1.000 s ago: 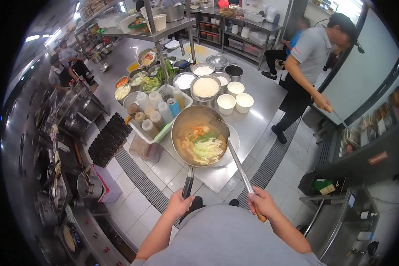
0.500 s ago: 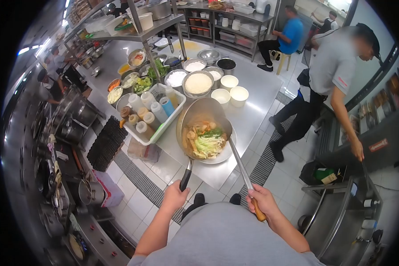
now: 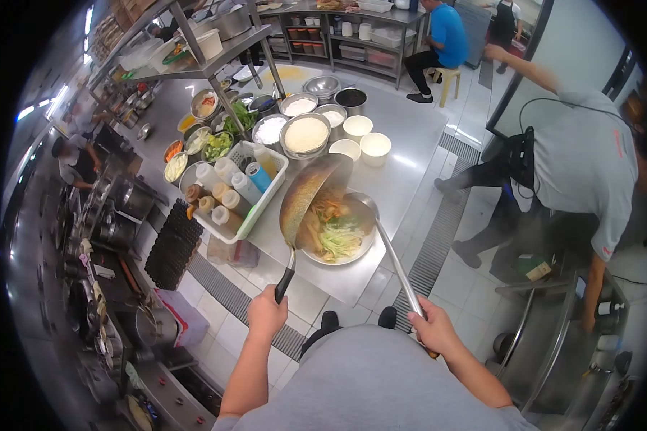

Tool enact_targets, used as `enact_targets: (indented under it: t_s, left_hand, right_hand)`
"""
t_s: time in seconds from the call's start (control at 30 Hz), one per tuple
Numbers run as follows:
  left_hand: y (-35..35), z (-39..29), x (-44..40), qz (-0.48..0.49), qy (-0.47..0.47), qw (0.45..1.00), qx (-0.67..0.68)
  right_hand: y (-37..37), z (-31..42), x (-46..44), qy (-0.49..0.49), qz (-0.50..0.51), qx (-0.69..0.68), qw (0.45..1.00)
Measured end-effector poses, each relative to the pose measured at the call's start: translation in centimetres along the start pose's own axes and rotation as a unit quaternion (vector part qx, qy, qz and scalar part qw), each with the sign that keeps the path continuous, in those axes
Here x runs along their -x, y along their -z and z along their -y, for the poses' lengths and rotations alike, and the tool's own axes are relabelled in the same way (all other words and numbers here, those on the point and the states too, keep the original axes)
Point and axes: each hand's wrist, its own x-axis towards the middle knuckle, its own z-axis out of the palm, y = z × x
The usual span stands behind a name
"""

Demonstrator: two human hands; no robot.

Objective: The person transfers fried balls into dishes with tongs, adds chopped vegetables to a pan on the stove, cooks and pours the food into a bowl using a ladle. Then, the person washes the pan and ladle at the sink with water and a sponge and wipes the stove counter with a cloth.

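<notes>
My left hand [image 3: 267, 314] is closed around the black handle of a wok [image 3: 302, 201], which is tipped steeply on its side so that its dark, browned underside shows. Below its lip, a white plate [image 3: 365, 253] on the steel table holds stir-fried vegetables [image 3: 340, 241], with pale shredded cabbage, green pieces and orange strips. In my right hand [image 3: 437, 327] is a long-handled steel ladle [image 3: 397, 266] with a wooden grip end. The ladle's bowl is at the plate's right side, beside the wok's lip; I cannot tell whether it touches the food.
A white basket [image 3: 243, 231] of squeeze bottles stands left of the wok. Behind are metal bowls of powder [image 3: 305, 134], cream-coloured tubs [image 3: 375, 147] and bowls of cut vegetables [image 3: 218, 144]. A co-worker [image 3: 579, 154] bends at the right; another person [image 3: 449, 39] sits at the back.
The wok has tipped further over to the left, showing its underside. The ladle bowl has moved off the wok's inside edge. The co-worker at right has bent over and stretched an arm out.
</notes>
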Motion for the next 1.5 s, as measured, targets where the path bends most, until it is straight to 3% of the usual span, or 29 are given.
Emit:
enact_targets:
  t_s: [0.07, 0.2, 0.27, 0.4, 0.47, 0.57, 0.7, 0.77, 1.03, 1.2, 1.33, 1.5]
  left_hand:
    - [0.6, 0.1, -0.3, -0.008, -0.006, 1.000, -0.010]
    - [1.7, 0.2, -1.0, -0.010, 0.007, 1.000, -0.027]
    - [1.9, 0.4, -1.3, -0.008, 0.005, 0.999, -0.039]
    - [1.9, 0.9, -1.6, -0.022, -0.020, 0.999, -0.045]
    - [1.9, 0.9, -1.8, -0.020, -0.021, 0.998, -0.049]
    - [1.9, 0.9, -2.2, -0.017, -0.016, 0.998, -0.060]
    - [2.0, 1.2, -2.5, -0.017, -0.020, 0.997, -0.075]
    - [1.9, 1.2, -2.7, -0.023, -0.027, 0.997, -0.074]
    - [2.7, 0.7, -3.5, -0.030, -0.022, 0.997, -0.064]
    - [3.8, 0.6, -3.6, -0.057, -0.017, 0.998, 0.003]
    - [4.6, 1.7, -3.8, -0.074, -0.027, 0.992, 0.101]
    - [5.5, 3.0, -3.6, 0.044, 0.055, 0.980, 0.187]
  right_hand:
    - [0.8, -2.6, -0.9, 0.133, -0.092, 0.212, 0.964]
    - [1.3, -4.2, -2.5, 0.097, -0.089, 0.220, 0.967]
    - [0.9, -4.6, -4.7, 0.190, -0.099, 0.285, 0.934]
    - [-0.5, -4.6, -9.3, 0.212, -0.095, 0.331, 0.915]
    - [-0.6, -5.6, -10.6, 0.251, -0.100, 0.406, 0.873]
    - [-0.2, -5.1, -9.0, 0.190, -0.071, 0.464, 0.862]
    - [0.1, -6.6, -9.1, 0.220, -0.080, 0.465, 0.854]
    - [-0.2, -6.9, -9.5, 0.285, -0.104, 0.435, 0.848]
    - [1.3, -7.7, -9.4, 0.230, -0.091, 0.487, 0.838]
    - [2.0, -8.0, -8.9, 0.230, -0.098, 0.493, 0.833]
    - [1.9, -7.0, -7.6, 0.286, -0.103, 0.413, 0.859]
    - [-0.5, -2.0, -9.8, 0.341, -0.103, 0.357, 0.864]
